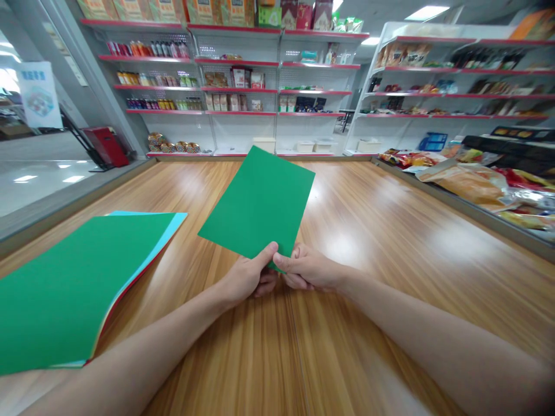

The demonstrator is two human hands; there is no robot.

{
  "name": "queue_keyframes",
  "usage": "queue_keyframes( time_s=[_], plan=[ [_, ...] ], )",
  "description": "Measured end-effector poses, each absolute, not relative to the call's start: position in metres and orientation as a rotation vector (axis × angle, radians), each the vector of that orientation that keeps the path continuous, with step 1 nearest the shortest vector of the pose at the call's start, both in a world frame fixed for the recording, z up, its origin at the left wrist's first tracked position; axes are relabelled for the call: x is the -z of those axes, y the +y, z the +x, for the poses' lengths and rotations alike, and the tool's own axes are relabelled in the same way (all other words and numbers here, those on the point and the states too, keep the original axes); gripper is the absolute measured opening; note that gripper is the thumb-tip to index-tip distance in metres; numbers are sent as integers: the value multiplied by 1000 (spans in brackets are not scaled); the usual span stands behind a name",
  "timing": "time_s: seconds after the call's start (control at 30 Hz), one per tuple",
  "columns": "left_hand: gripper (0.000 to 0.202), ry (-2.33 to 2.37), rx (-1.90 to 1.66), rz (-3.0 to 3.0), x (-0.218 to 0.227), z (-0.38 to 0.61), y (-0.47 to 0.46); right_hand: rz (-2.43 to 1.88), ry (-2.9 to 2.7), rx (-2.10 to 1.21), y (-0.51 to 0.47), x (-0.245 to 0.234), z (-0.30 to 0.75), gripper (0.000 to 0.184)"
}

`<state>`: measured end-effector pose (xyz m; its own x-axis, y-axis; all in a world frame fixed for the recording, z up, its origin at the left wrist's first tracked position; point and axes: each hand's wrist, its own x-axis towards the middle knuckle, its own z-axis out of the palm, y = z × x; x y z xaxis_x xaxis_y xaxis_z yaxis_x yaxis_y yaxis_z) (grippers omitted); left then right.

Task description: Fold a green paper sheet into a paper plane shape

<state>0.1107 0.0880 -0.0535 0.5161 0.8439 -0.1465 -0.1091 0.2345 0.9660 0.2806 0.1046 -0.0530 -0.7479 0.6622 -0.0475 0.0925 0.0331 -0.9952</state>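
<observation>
Left hand (248, 276), right hand (306, 266): grasping green sheet (262, 202) by near corner.
Corner step: seemingly steadying.
Next thumb move: likely needing even pressure.

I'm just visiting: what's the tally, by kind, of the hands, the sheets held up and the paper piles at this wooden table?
Hands: 2 (left hand, right hand)
Held sheets: 1 (green sheet)
Paper piles: 1 (green-topped pile, light blue and red edges showing)
Total: 4
</observation>
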Motion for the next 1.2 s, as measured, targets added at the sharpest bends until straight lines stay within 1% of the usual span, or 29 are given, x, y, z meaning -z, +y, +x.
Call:
queue_keyframes(
  time_s=[0.17,0.3,0.43,0.57,0.83,1.2],
  plan=[
    [49,743,-688,1100,50,110,91,-765,-1716,-1773,107,56,278,69],
    [46,667,-753,1147,52,107,94,-817,-1508,-1745,108,57,270,69],
    [39,730,-784,1253,52,109,95,-893,-1434,-1687,107,57,265,70],
    [37,664,-801,1133,51,111,95,-829,-1403,-1728,107,55,264,69],
    [43,666,-812,1105,46,114,94,-853,-1300,-1689,119,54,277,68],
    [44,672,-856,1059,51,115,80,-865,-1189,-1648,132,56,292,68]
  ],
)
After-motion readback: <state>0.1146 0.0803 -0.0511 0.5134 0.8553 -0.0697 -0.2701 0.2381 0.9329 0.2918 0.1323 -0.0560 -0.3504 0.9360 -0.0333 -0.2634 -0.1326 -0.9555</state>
